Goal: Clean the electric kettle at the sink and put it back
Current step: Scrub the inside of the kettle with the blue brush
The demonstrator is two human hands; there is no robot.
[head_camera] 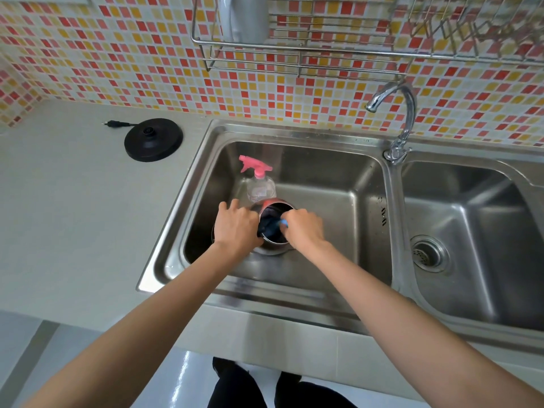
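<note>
Both arms are bare and enter from the lower corners of the frame, converging at centre. The left forearm (141, 313) rises from the lower left; the right forearm (397, 313) rises from the lower right. The left hand (235, 228) lies back-up, left of centre, fingers curled round the side of the kettle (290, 208). The right hand (303, 229) sits near it, knuckles up, fingertips pinching a blue cloth (283, 222) at the kettle mouth. The hands do not touch. The legs (235, 387), in dark trousers, stand at bottom centre.

Shiny steel sink (323, 178), prob. steel kettle (276, 242)
</note>
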